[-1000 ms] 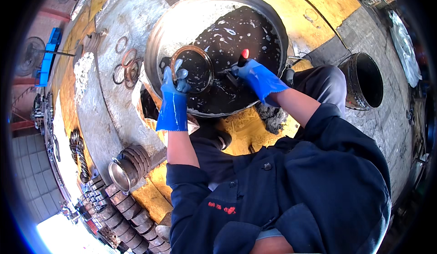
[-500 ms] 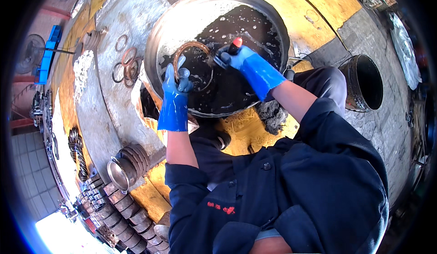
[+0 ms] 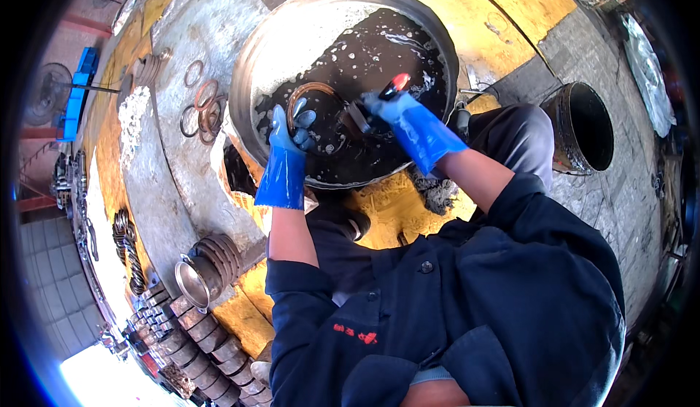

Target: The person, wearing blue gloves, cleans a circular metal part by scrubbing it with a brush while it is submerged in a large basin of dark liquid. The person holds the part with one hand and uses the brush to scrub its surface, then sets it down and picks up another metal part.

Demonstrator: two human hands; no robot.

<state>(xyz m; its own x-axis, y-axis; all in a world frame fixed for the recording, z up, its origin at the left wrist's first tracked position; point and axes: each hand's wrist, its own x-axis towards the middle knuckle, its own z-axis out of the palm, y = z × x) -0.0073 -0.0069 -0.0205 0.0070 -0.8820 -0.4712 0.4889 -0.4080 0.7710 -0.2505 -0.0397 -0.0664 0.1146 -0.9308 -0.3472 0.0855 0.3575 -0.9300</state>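
My left hand (image 3: 290,133), in a blue rubber glove, is closed around the left side of a brownish metal ring (image 3: 312,86). The ring is tilted over the dark liquid (image 3: 375,57) inside a large round metal basin (image 3: 244,53). In my right hand (image 3: 394,108), gloved the same way, is a brush (image 3: 356,119) with a red-ended handle. The brush's head is at the right side of the ring, touching it or very close. My fingers hide part of the ring and of the brush handle. Pale foam or glare covers the basin's upper left.
Several loose rings (image 3: 208,93) lie on the floor left of the basin. A dark bucket (image 3: 589,126) stands to the right, past my knee. Stacked ribbed rings (image 3: 219,257) and rows of metal cylinders (image 3: 200,330) are at the lower left. A clear plastic bag (image 3: 647,79) lies far right.
The ring has dropped a little and lies flatter, lower over the liquid. My right hand and the brush have shifted slightly right and down, and the handle leans more to the right.
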